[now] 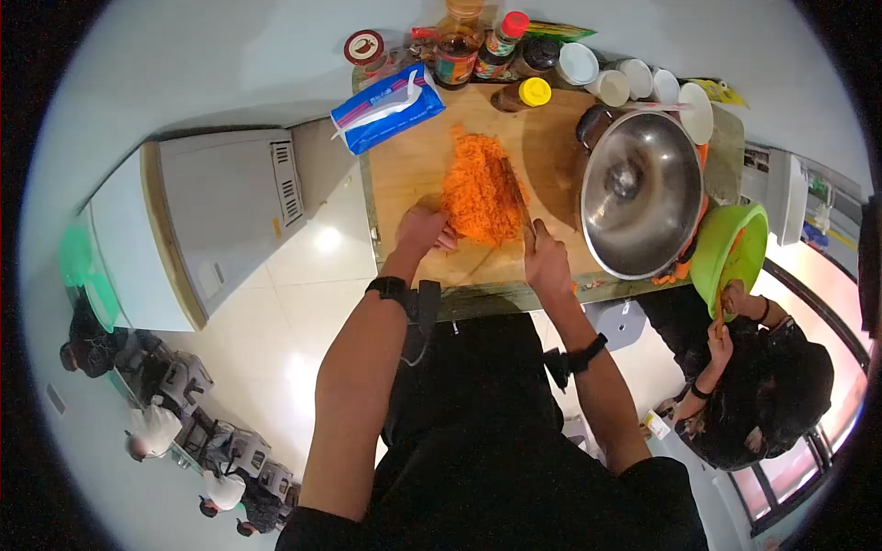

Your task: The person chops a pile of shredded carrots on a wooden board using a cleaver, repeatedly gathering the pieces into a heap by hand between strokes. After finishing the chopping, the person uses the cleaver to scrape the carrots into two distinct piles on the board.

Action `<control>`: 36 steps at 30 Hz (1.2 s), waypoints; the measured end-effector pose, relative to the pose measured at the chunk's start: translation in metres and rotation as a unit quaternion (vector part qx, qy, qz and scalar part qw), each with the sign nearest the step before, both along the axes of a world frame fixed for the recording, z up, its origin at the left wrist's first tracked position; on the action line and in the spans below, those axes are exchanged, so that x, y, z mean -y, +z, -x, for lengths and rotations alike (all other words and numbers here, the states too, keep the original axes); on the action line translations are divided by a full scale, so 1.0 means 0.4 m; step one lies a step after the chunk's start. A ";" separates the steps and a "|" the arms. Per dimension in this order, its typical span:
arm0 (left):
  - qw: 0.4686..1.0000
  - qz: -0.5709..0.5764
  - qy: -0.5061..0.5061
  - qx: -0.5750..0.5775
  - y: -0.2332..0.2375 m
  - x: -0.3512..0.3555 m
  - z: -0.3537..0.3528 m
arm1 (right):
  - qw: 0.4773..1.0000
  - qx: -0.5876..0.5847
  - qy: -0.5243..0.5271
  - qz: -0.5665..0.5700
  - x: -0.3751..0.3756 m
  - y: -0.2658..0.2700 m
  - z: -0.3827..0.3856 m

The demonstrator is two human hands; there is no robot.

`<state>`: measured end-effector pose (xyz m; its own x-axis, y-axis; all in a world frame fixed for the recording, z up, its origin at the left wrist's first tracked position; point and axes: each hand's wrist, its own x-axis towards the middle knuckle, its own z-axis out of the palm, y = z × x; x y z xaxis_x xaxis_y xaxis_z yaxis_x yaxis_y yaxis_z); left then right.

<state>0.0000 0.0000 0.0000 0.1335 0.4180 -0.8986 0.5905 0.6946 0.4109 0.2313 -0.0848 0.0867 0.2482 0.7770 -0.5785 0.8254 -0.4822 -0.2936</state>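
Note:
A heap of finely cut orange pieces (478, 188), which look like carrot, lies on the wooden board (551, 156). My right hand (548, 261) is closed around the handle of a knife (514, 191), whose blade lies along the right side of the heap. Beside the heap's lower left edge, my left hand (424, 230) rests on the board with its fingers curled in; whether they pinch any pieces is too small to tell.
A large metal bowl (641, 195) stands right of the heap. Bottles (457, 50), white cups (634, 81) and a blue tissue pack (388, 108) line the back. At the right, a co-worker (772, 386) works over a green bowl (712, 253). Several people sit lower left.

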 end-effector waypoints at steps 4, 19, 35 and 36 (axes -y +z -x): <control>0.999 -0.026 0.004 0.024 0.063 -0.030 -0.007 | 0.998 -0.028 -0.042 -0.030 -0.058 -0.027 0.012; 0.974 -0.206 -0.086 -0.033 -0.167 0.070 0.024 | 0.992 -0.054 -0.115 0.008 -0.062 -0.005 0.069; 0.979 -0.162 -0.120 -0.003 -0.200 0.070 0.035 | 0.999 -0.007 0.033 -0.003 -0.016 -0.017 -0.006; 0.979 -0.162 -0.120 -0.001 -0.190 0.057 0.029 | 1.000 -0.010 0.024 -0.003 -0.018 -0.027 -0.002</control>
<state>-0.0114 -0.0226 -0.0761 0.2617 0.6387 -0.7235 0.7209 0.3691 0.5866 0.2322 -0.0775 0.0759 0.1984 0.7910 -0.5788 0.8413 -0.4404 -0.3134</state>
